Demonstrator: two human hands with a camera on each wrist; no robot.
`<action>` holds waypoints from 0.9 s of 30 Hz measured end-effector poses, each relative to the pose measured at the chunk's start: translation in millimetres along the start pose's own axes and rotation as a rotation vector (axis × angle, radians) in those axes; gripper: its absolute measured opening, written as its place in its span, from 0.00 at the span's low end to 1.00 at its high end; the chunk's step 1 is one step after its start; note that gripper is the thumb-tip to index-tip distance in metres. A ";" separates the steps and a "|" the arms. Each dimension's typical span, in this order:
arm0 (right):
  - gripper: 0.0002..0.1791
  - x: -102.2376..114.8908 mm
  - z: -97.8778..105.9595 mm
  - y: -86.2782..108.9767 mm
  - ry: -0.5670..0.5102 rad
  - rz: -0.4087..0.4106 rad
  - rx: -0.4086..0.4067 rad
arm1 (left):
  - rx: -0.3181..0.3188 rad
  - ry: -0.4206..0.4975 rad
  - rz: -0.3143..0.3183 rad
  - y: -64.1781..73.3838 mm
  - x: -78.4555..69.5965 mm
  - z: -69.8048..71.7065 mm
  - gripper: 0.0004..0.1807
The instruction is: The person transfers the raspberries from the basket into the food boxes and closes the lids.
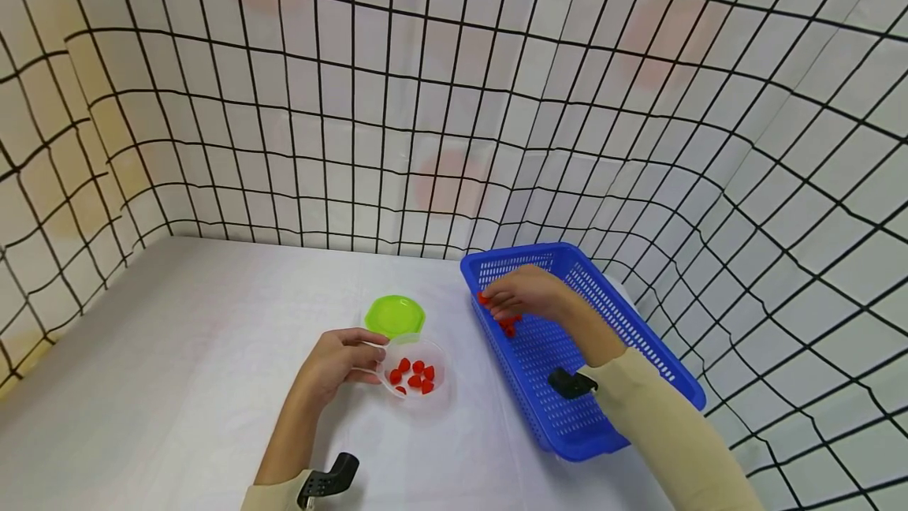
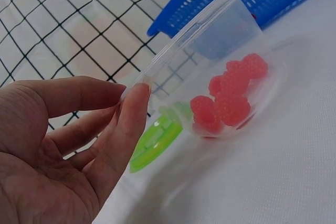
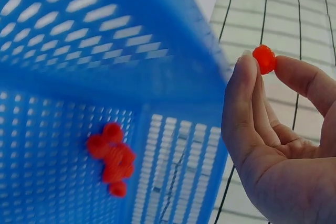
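Note:
My left hand (image 1: 345,361) pinches the rim of a clear plastic tub (image 2: 176,59) between thumb and fingers. Several red raspberries (image 2: 231,90) lie on the tub's bottom, visible through its wall. A single raspberry (image 3: 264,59) is pinched between the thumb and fingertips of my right hand (image 3: 283,124), up at the edge of the blue basket (image 3: 173,66). Inside that basket, more raspberries (image 3: 111,158) sit in a small cluster in one corner. In the head view the right hand (image 1: 526,292) hangs over the basket's left far side.
A bright green lid (image 1: 395,316) lies on the white cloth (image 1: 213,337) just behind the tub. The blue basket (image 1: 567,448) stands to the right, longer than the tub is wide. Black-gridded white curtain (image 1: 397,85) encloses the table at the back and sides.

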State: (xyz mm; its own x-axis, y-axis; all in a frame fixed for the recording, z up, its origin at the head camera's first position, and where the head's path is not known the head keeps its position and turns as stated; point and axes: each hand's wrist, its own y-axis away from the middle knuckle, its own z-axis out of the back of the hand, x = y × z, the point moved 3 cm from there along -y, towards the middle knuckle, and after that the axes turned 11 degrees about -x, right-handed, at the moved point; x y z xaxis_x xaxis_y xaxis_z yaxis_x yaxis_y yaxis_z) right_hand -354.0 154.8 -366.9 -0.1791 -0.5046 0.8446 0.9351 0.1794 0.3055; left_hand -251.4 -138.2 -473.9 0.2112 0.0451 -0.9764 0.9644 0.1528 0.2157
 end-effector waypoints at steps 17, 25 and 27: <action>0.13 18.5 -62.4 11.3 0.035 0.058 0.214 | 0.008 0.020 -0.002 -1.3 2.6 0.1 0.15; 0.12 11.4 -81.6 13.8 0.105 0.008 0.315 | -0.001 0.009 -0.002 -1.7 1.8 0.1 0.14; 0.12 8.9 -85.7 14.9 0.129 0.001 0.334 | -0.003 0.008 -0.001 -1.9 1.7 0.2 0.14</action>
State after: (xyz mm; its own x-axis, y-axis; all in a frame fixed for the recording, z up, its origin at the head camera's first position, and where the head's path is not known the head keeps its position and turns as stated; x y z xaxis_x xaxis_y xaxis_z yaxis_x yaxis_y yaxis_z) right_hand -315.5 80.6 -392.6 -0.1183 -0.6033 0.7887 0.7798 0.4352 0.4500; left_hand -252.9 -138.6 -475.9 0.2091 0.0528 -0.9765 0.9641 0.1557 0.2149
